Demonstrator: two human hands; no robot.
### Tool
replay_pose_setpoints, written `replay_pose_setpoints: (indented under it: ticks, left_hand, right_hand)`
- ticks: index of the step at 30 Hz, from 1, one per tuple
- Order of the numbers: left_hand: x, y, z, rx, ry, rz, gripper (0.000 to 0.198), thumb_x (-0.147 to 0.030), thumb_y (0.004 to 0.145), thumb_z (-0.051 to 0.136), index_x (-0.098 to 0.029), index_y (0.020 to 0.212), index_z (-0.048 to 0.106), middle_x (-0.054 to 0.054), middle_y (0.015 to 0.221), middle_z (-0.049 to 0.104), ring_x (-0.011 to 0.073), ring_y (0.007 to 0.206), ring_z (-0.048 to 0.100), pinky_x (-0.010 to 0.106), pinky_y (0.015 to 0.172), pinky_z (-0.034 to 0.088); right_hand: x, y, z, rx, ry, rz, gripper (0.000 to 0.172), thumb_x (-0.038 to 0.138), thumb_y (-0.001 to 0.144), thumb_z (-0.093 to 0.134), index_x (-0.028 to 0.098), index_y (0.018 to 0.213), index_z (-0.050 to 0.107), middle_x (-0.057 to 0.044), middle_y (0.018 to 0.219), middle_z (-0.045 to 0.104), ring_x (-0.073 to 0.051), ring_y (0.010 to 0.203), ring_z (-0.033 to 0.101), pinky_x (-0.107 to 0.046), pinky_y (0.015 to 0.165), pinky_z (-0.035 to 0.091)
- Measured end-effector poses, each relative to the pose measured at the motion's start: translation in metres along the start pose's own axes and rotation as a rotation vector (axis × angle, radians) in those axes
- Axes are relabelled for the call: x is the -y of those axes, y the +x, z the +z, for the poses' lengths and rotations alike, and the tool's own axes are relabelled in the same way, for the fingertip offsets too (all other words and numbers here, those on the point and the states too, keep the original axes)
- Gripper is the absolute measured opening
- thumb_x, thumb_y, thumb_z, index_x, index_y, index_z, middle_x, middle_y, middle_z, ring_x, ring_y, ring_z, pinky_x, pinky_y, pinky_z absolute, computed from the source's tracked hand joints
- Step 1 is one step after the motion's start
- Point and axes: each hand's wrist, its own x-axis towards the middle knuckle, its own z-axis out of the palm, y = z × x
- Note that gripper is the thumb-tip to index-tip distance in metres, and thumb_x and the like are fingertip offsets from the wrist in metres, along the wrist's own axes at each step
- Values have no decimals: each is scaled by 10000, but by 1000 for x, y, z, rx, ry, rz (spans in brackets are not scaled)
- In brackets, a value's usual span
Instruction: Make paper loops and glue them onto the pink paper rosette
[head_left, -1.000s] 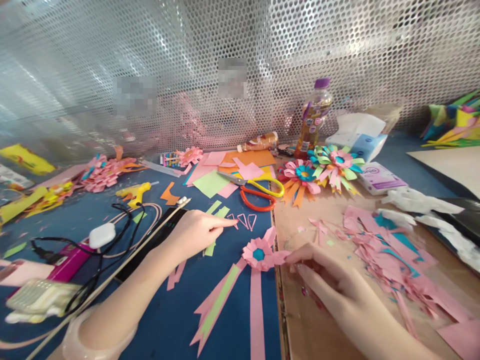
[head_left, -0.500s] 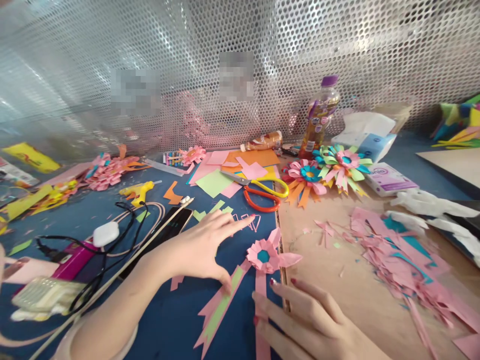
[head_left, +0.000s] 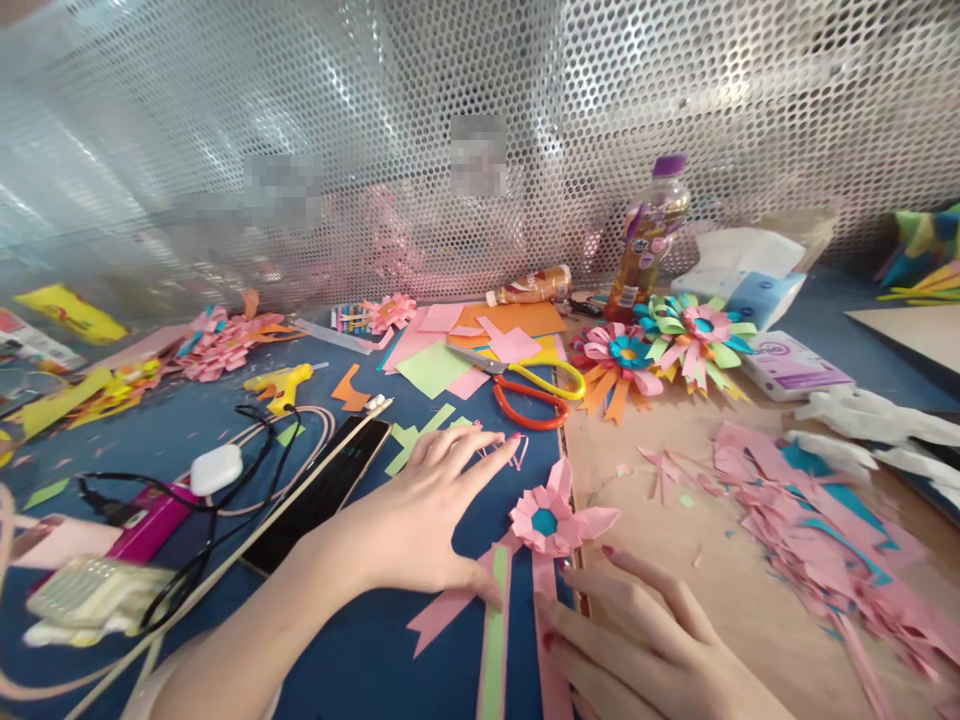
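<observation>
A pink paper flower (head_left: pixel 544 520) with a blue centre and pointed petals lies on the blue table between my hands. Pink paper strips trail from it toward me. My left hand (head_left: pixel 431 510) is spread, palm down; its thumb touches a pink strip topped by a green paper strip (head_left: pixel 493 640). On the right, my right hand (head_left: pixel 645 630) rests with fingers stretched out over another pink paper strip (head_left: pixel 551 640). Small pink folded outline pieces (head_left: pixel 519 452) lie just beyond my left fingertips.
Scissors (head_left: pixel 536 385) with red and yellow handles lie ahead on coloured paper sheets. At left are a phone (head_left: pixel 322 490), a yellow glue gun (head_left: pixel 281 385) and tangled cables. Finished paper flowers (head_left: pixel 694 335) and a bottle (head_left: pixel 649 240) stand at the back right. Pink scraps (head_left: pixel 810 540) cover the cardboard.
The green-topped strip has swung from a slant to nearly straight toward me, apart from the forked pink strip. My left thumb has moved with it. The view has shifted slightly.
</observation>
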Motion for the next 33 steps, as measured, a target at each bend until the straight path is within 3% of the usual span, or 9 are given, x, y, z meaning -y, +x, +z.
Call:
replay_pose_setpoints:
  ticks: [4, 9, 14, 22, 27, 33]
  left_hand:
    - [-4, 0, 3, 21, -13, 34, 1037, -724, 665, 526, -285, 1460, 23, 68, 1518, 167, 357, 1376, 68, 541, 1093, 130]
    - [-3, -1, 1, 48, -56, 59, 1100, -774, 617, 516, -273, 1461, 18, 68, 1535, 103, 371, 1383, 32, 553, 1101, 97]
    - [4, -3, -2, 65, -29, -8, 1054, -724, 664, 530, -283, 1455, -8, 69, 1540, 43, 392, 1376, -49, 607, 1069, 113]
    - [1, -6, 2, 90, -2, -37, 997, -748, 704, 441, -270, 1453, -13, 67, 1532, -49, 368, 1373, -98, 598, 1080, 46]
    - [-9, -12, 7, 123, -29, -142, 936, -735, 756, 361, -245, 1449, -33, 67, 1519, -71, 391, 1353, -134, 658, 1042, 104]
    - [-16, -14, 9, 85, 19, -195, 864, -693, 811, 301, -190, 1450, 6, 73, 1510, -29, 351, 1365, -82, 618, 1070, 118]
  right_hand:
    - [-2, 1, -7, 68, 46, 2, 257, 174, 924, 427, 261, 968, 666, 22, 1028, 717, -178, 1056, 597, -364, 986, 402]
    - [-11, 1, -6, -109, 18, 85, 251, 243, 912, 425, 233, 941, 674, -24, 1122, 679, -246, 1112, 556, -414, 978, 392]
    - [-19, 4, -13, 78, -71, 88, 249, 169, 803, 558, 222, 1024, 660, -1, 1226, 619, -258, 1166, 510, -401, 980, 402]
    - [-17, 5, -11, 108, -119, 45, 308, 162, 824, 542, 209, 1116, 628, 37, 1259, 594, -228, 1137, 522, -408, 1020, 327]
    - [-8, 7, -8, 40, 1, 171, 336, 137, 839, 511, 200, 1155, 606, 0, 1230, 618, -223, 1126, 527, -445, 1045, 286]
    - [-10, 5, -9, 81, -40, 135, 335, 142, 866, 471, 188, 1173, 597, -21, 1244, 607, -240, 1148, 514, -464, 1046, 272]
